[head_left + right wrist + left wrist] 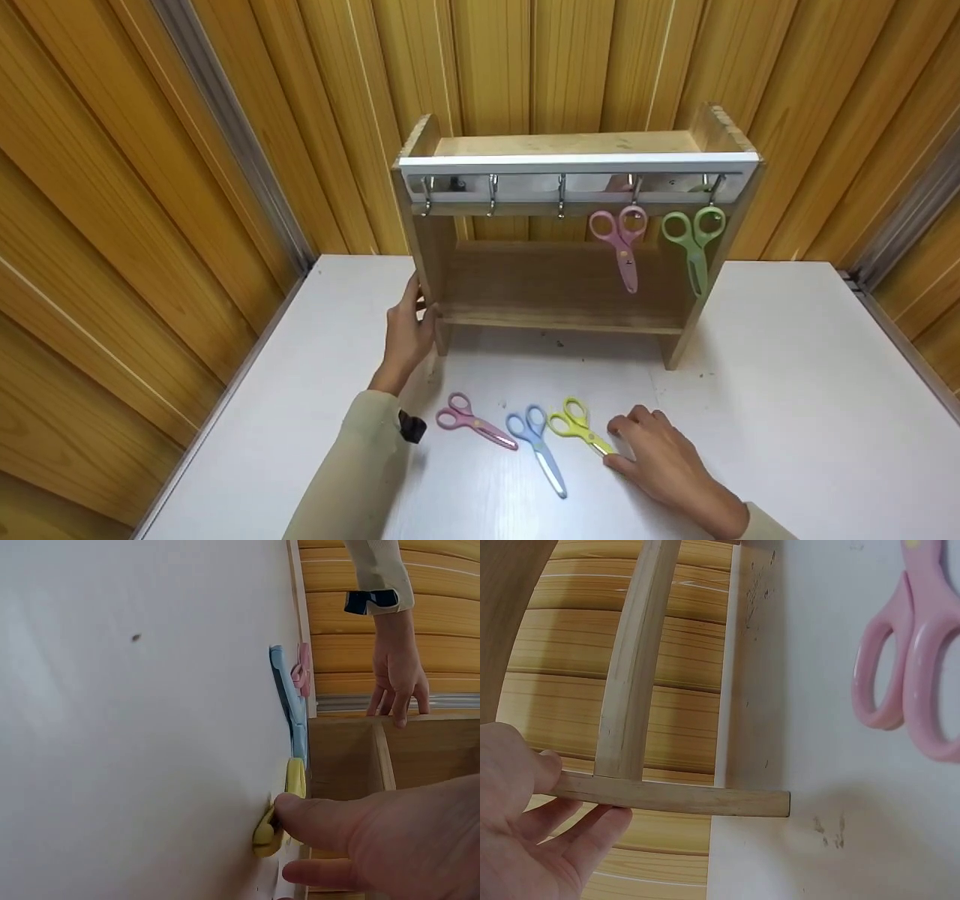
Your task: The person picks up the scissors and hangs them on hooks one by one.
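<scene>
My left hand (pixel 407 336) grips the left side panel of a wooden rack (pixel 561 324), thumb on the inner face and fingers on the outer, also seen in the left wrist view. Close to the blade end of the yellow scissors (pixel 577 427) is my right hand (pixel 664 457). Its thumb touches them, while the other fingers are spread away, bent. Left of these lie blue scissors (pixel 537 442) and pink scissors (pixel 474 421), flat on the white table. From the rack's hooks hang another pink pair of scissors (pixel 622 244) and green scissors (pixel 696 244).
Several metal hooks (pixel 493 196) line the white rail (pixel 525 187) across the rack's front; those at the left and middle hold nothing. Yellow wood-patterned walls (pixel 495 67) stand behind and beside the white table (pixel 780 390).
</scene>
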`<action>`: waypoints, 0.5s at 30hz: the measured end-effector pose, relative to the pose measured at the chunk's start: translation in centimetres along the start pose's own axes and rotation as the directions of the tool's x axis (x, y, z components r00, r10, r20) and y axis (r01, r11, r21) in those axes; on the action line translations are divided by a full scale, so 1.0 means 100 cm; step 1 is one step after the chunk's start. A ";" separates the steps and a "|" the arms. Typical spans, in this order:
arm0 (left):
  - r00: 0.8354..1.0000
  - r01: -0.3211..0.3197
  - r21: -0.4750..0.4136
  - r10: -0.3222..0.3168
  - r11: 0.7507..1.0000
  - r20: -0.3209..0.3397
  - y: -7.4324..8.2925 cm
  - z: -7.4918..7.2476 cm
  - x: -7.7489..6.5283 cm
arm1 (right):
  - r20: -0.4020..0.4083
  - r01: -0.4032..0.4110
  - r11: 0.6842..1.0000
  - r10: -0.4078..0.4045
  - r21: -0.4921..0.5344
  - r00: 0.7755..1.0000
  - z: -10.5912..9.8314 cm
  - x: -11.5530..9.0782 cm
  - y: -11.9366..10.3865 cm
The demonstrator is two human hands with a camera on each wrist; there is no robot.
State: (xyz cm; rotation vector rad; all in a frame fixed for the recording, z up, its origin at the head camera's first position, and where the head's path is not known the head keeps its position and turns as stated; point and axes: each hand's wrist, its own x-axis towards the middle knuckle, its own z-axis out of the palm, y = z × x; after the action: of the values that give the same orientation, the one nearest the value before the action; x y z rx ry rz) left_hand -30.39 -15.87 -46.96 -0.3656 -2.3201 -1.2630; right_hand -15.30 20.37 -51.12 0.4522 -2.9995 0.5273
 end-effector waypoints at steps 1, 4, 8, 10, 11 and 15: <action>1.000 -0.002 -0.001 0.002 1.000 -0.004 0.000 0.000 0.000 | -0.008 0.004 1.000 -0.004 -0.003 1.000 0.000 0.000 0.001; 1.000 -0.006 -0.010 0.006 1.000 -0.009 -0.001 0.000 0.000 | -0.029 0.010 1.000 -0.010 -0.009 1.000 -0.001 0.000 0.004; 1.000 -0.008 -0.008 0.008 1.000 -0.009 -0.002 0.000 -0.001 | -0.041 0.006 1.000 -0.006 -0.003 0.999 -0.001 0.001 0.009; 1.000 -0.007 -0.001 0.007 1.000 -0.010 -0.002 0.000 -0.001 | -0.045 0.006 1.000 -0.006 0.001 0.999 -0.001 0.002 0.011; 1.000 -0.006 0.003 0.006 1.000 -0.011 -0.001 0.001 -0.001 | -0.044 0.005 1.000 -0.005 0.005 0.999 -0.001 0.003 0.012; 1.000 0.002 0.007 -0.002 1.000 -0.005 0.000 0.001 -0.001 | -0.036 0.008 1.000 -0.008 0.005 0.999 -0.002 0.004 0.015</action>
State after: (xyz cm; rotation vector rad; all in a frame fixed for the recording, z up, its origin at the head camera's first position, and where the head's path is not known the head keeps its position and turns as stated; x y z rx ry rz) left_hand -30.30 -15.80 -47.06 -0.3569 -2.3206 -1.2549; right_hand -16.18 21.68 -51.37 0.4497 -2.9611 0.5366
